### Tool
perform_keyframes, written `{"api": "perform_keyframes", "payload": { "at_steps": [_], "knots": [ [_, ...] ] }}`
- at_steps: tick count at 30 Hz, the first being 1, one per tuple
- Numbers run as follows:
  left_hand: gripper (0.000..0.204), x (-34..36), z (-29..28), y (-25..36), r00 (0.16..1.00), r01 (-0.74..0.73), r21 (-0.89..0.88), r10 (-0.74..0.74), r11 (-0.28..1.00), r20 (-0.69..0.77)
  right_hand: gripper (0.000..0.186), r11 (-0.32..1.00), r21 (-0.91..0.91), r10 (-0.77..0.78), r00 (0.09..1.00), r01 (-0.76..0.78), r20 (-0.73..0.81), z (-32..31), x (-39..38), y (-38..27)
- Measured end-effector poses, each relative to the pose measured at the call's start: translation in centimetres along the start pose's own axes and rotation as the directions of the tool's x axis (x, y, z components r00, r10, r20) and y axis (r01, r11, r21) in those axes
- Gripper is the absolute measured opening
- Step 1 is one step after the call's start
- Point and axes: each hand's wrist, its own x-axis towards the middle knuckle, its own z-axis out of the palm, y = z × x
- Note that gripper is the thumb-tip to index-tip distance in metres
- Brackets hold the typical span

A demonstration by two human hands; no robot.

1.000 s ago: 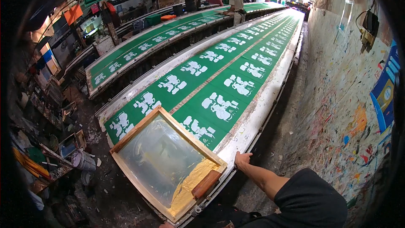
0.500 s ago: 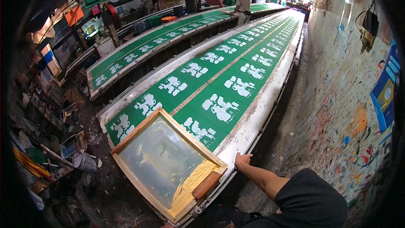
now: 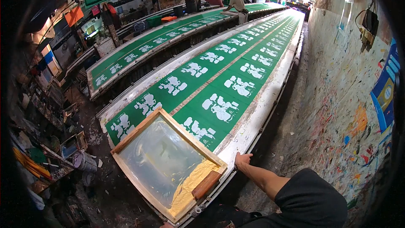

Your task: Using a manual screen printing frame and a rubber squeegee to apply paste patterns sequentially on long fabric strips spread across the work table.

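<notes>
A wooden-framed printing screen [image 3: 161,160] lies on the near end of a long table [image 3: 266,105], with yellow paste along its right side and a brown wooden-handled squeegee [image 3: 206,185] on that paste. Green fabric [image 3: 244,52] printed with white shapes in two rows runs along the table. My right hand [image 3: 242,159] grips the table's right edge just beside the screen's far right corner, one finger stretched outward. A small part of my left hand [image 3: 166,224] shows at the bottom, by the screen's near corner; its fingers are hidden.
A co-worker [image 3: 238,4] stands at a parallel printed table [image 3: 105,82] at back left. A paint-splattered wall [image 3: 341,122] runs along my right, beside a narrow gap. At left are a bucket [image 3: 84,160], wooden frames and clutter on the dark floor.
The co-worker at the other table has bent further forward over it, toward the left. My hands and the screen stay nearly still.
</notes>
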Motion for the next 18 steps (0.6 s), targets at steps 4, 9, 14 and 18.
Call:
{"api": "perform_keyframes", "payload": {
  "at_steps": [4,9,14,18],
  "knots": [
    [0.056,-1.0,-0.8,0.4,1.0,0.003,-0.024,-0.003,1.0,0.011,0.096,1.0,-0.006,0.005,1.0,-0.005,0.001,0.1,0.0,0.0],
    [0.055,-2.1,-1.1,0.8,0.999,0.005,-0.047,-0.003,0.999,0.033,0.097,1.0,-0.007,0.007,1.0,-0.007,0.0,0.1,0.7,0.3],
    [0.057,-3.1,-1.7,0.6,0.997,-0.048,-0.01,0.047,0.999,-0.055,0.098,1.0,-0.019,-0.002,1.0,0.002,0.01,0.2,0.1,0.0],
    [0.058,-4.0,-1.9,1.1,0.984,-0.112,0.044,0.117,0.993,-0.134,0.098,0.999,-0.034,0.006,1.0,-0.006,-0.002,-0.1,-0.1,0.0]
  ]
}}
